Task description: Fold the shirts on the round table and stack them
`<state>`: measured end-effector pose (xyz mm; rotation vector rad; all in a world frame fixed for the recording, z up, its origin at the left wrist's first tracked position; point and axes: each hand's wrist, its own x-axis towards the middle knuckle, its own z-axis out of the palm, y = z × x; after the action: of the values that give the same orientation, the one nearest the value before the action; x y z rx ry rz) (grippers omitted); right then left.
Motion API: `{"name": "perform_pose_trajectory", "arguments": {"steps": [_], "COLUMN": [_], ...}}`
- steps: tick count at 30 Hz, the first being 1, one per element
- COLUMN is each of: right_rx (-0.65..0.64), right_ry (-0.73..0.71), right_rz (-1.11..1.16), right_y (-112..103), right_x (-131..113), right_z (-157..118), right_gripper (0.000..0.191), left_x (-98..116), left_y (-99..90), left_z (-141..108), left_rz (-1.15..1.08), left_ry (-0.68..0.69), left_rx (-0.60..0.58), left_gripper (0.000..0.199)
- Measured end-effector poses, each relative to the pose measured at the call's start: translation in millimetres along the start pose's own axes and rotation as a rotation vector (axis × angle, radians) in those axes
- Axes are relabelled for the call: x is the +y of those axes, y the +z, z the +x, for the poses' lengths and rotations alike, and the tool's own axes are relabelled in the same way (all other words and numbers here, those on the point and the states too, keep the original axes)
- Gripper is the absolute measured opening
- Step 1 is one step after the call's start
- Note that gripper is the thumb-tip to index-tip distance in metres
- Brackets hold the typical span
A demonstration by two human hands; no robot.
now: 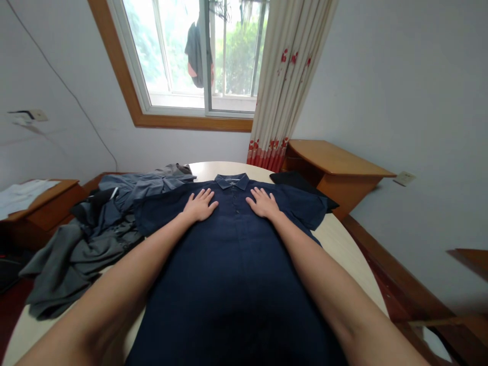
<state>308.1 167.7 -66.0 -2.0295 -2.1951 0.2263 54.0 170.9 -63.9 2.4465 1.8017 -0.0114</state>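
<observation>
A dark navy short-sleeved shirt (238, 254) lies spread front side up on a round pale table (353, 254), its collar toward the window and its sleeves out to both sides. My left hand (200, 205) rests palm down on the chest of the shirt, left of the buttons, fingers spread. On the other side of the buttons, my right hand (263, 202) lies flat on the cloth with its fingers apart. Neither hand grips anything. The lower end of the shirt runs out of view at the bottom.
Rumpled grey and dark clothes (87, 254) are heaped on the table's left side. Dark folded cloth (297, 180) lies at the back right, partly under the right sleeve. Beyond stand a wooden desk (335, 157) and a curtain (290, 76); a wooden cabinet (49, 203) is at left.
</observation>
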Motion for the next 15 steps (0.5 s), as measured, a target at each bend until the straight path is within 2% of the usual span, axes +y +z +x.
{"name": "perform_pose_trajectory", "arguments": {"steps": [3,5,8,10,12,13,15], "right_rx": [-0.001,0.016,0.034,0.026,0.024,0.031,0.052], "right_ry": [0.080,0.044,-0.075,-0.124,-0.136,-0.135,-0.139], "right_rz": [-0.055,-0.080,-0.064,-0.040,-0.011,0.006,0.040], "right_y": [-12.1,-17.9,-17.9,-12.5,-5.3,-1.8,3.6], "right_x": [10.5,4.1,-16.7,-27.9,-32.0,-31.5,-27.5], "right_z": [-10.4,-21.2,-41.6,-54.6,-64.5,-67.9,-71.6], "right_gripper": [0.061,0.059,0.059,0.059,0.057,0.056,0.054], "left_x": [-26.3,-42.2,-66.4,-84.8,-103.6,-112.1,-124.8], "left_y": [-19.2,-38.0,-68.7,-85.5,-96.5,-99.8,-103.7], "left_z": [-15.5,-31.3,-59.8,-77.1,-89.7,-94.0,-98.8], "left_rz": [0.117,0.204,0.299,0.314,0.272,0.233,0.123], "left_ry": [-0.032,-0.062,-0.209,-0.341,-0.451,-0.485,-0.466], "left_rx": [0.020,0.102,0.207,0.188,0.097,0.042,0.050], "left_gripper": [0.065,0.062,0.059,0.058,0.059,0.058,0.051]}}
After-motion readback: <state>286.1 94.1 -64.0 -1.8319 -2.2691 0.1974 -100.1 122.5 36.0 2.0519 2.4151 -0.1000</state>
